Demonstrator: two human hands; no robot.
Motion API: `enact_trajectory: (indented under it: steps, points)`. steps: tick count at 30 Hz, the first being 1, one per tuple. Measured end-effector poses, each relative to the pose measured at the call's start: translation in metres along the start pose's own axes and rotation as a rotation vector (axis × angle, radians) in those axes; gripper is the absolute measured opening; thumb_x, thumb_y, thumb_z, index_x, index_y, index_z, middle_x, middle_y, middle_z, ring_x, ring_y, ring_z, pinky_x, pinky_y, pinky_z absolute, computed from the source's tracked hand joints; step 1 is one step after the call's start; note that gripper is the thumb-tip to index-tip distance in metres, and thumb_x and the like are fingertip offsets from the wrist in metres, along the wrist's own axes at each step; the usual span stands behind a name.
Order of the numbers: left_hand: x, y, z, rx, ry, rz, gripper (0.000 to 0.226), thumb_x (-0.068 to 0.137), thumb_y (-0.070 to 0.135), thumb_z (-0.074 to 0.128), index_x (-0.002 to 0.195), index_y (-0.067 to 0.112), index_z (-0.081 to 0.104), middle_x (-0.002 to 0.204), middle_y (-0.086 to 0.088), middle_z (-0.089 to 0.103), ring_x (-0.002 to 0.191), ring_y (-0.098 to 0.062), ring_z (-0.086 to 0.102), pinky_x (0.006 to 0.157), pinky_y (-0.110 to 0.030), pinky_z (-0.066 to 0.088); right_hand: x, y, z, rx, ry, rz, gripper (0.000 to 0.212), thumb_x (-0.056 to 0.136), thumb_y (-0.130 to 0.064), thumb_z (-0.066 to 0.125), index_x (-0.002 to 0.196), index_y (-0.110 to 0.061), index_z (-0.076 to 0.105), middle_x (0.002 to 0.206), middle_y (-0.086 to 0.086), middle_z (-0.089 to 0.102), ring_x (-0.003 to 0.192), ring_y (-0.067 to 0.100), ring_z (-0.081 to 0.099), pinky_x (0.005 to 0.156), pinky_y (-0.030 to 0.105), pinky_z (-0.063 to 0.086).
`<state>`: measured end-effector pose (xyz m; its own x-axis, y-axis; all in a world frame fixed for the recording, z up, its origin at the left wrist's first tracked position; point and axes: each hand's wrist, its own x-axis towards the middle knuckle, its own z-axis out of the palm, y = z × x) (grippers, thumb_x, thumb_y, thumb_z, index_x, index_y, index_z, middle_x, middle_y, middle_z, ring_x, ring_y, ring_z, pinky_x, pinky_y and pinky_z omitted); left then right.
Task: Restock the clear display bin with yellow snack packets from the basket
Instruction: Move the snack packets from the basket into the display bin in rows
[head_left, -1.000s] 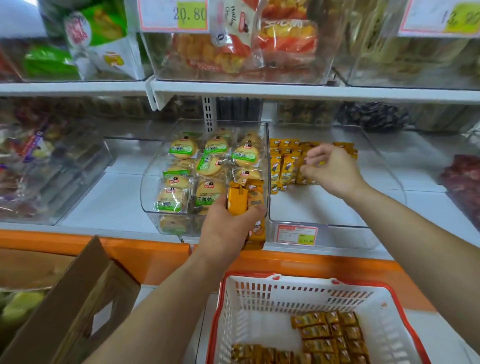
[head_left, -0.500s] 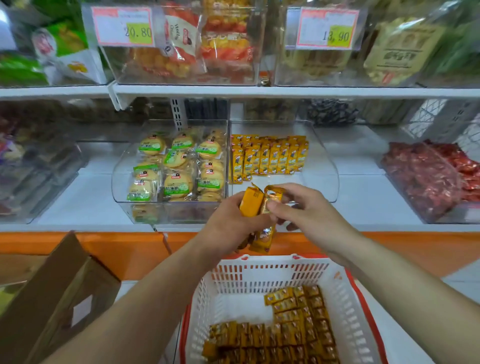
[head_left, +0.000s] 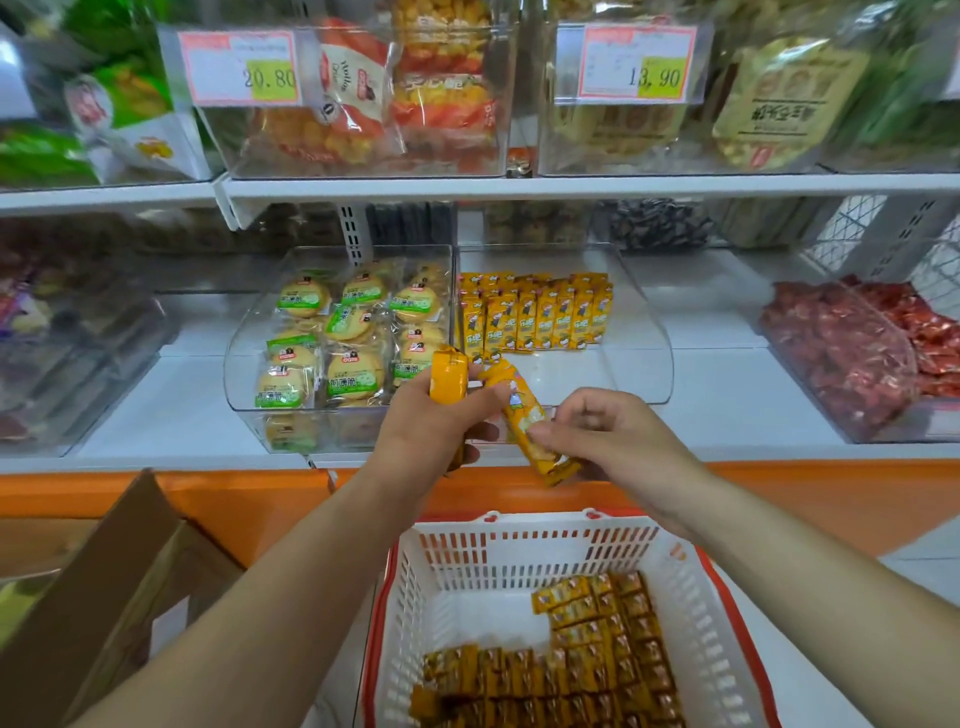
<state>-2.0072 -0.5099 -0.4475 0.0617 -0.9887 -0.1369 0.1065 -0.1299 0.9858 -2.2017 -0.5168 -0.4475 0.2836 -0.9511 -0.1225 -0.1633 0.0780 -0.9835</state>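
Shop shelves (head_left: 519, 184) fill the head view, white boards over an orange front. On the lower one the clear display bin (head_left: 644, 332) holds upright rows of yellow snack packets (head_left: 540, 317) at its back left, beside a bin of round biscuits (head_left: 332, 338). Before it, the left hand (head_left: 431, 436) has its grip clamped on a bundle of packets (head_left: 448, 382), while the right hand (head_left: 613, 436) pinches a single packet (head_left: 522, 415), tilted, its top against the left thumb. Below, the white basket (head_left: 519, 561) carries further packets (head_left: 592, 660); a cardboard box (head_left: 104, 587) stands left.
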Motion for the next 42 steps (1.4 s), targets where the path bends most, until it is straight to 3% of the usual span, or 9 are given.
enact_trajectory:
  steps: [5,10,12,21,25,28,32,38,42]
  points:
    - [0.004,0.000,-0.002,-0.008,-0.007,0.015,0.016,0.087,0.024,0.079,0.097,0.020,0.067,0.076,-0.002,0.072,0.059,-0.015,0.062,0.050,-0.027,0.047,0.012,-0.002,0.004,0.045,-0.052,-0.003,0.048,0.065,-0.038,0.084,0.105,-0.022,0.064,0.086,0.001,0.075,0.067,0.014,0.065,0.053,0.023,0.048]
    - [0.016,-0.002,-0.020,0.061,0.066,-0.042,0.022,0.093,0.025,0.072,0.112,0.020,0.062,0.086,-0.009,0.072,0.068,-0.017,0.068,0.051,-0.028,0.048,0.041,-0.004,-0.011,-0.017,0.019,-0.053,0.051,0.079,-0.027,0.083,0.119,-0.047,0.059,0.093,-0.002,0.067,0.086,0.019,0.072,0.068,0.034,0.056]
    - [0.022,-0.005,-0.029,0.083,0.080,-0.028,0.021,0.093,0.019,0.069,0.114,0.023,0.063,0.089,-0.008,0.074,0.078,-0.024,0.071,0.056,-0.032,0.051,0.064,-0.006,-0.018,-0.119,0.096,-0.061,0.049,0.077,-0.025,0.084,0.114,-0.045,0.058,0.090,-0.003,0.067,0.091,0.023,0.071,0.079,0.041,0.057]
    - [0.035,-0.014,-0.051,0.100,0.128,0.078,0.049,0.092,0.022,0.073,0.139,0.021,0.056,0.118,0.001,0.074,0.112,-0.019,0.070,0.095,-0.044,0.058,0.202,0.022,-0.019,-0.448,0.262,-0.011,0.058,0.076,-0.005,0.084,0.121,-0.013,0.049,0.101,0.018,0.068,0.086,0.032,0.066,0.075,0.040,0.054]
    - [0.039,-0.021,-0.050,0.116,0.137,0.117,0.038,0.090,0.017,0.075,0.124,0.024,0.061,0.102,0.004,0.078,0.090,-0.012,0.076,0.075,-0.029,0.063,0.239,0.037,-0.009,-0.599,0.328,-0.014,0.047,0.072,-0.013,0.088,0.102,-0.017,0.051,0.084,0.003,0.067,0.068,0.013,0.058,0.051,0.018,0.036]
    - [0.042,-0.024,-0.049,0.143,0.137,0.141,0.030,0.088,0.018,0.077,0.106,0.036,0.060,0.101,0.007,0.078,0.087,-0.010,0.076,0.070,-0.024,0.062,0.251,0.043,-0.005,-0.796,0.378,-0.007,0.031,0.074,-0.024,0.087,0.084,-0.018,0.057,0.078,0.002,0.063,0.076,0.022,0.060,0.053,0.026,0.032]
    - [0.043,-0.021,-0.046,0.144,0.169,0.133,0.038,0.089,0.017,0.076,0.121,0.027,0.060,0.103,0.002,0.078,0.089,-0.013,0.076,0.078,-0.031,0.063,0.252,0.044,-0.005,-0.920,0.344,-0.025,0.023,0.083,-0.028,0.079,0.082,-0.018,0.059,0.079,0.004,0.062,0.076,0.025,0.058,0.063,0.028,0.037]
    - [0.039,-0.018,-0.041,0.151,0.179,0.096,0.042,0.089,0.023,0.077,0.127,0.028,0.060,0.107,-0.003,0.076,0.091,-0.020,0.076,0.076,-0.039,0.064,0.220,0.016,-0.014,-0.948,0.317,-0.007,0.031,0.080,-0.030,0.077,0.062,-0.012,0.058,0.059,0.005,0.057,0.064,0.026,0.057,0.049,0.030,0.033]
    - [0.033,-0.014,-0.040,0.159,0.146,0.095,0.038,0.091,0.021,0.075,0.125,0.026,0.060,0.098,-0.006,0.076,0.073,-0.015,0.077,0.058,-0.025,0.058,0.155,-0.004,-0.022,-0.774,0.459,-0.161,0.014,0.082,-0.024,0.073,0.088,-0.018,0.062,0.069,-0.009,0.064,0.068,0.013,0.058,0.062,0.028,0.040]
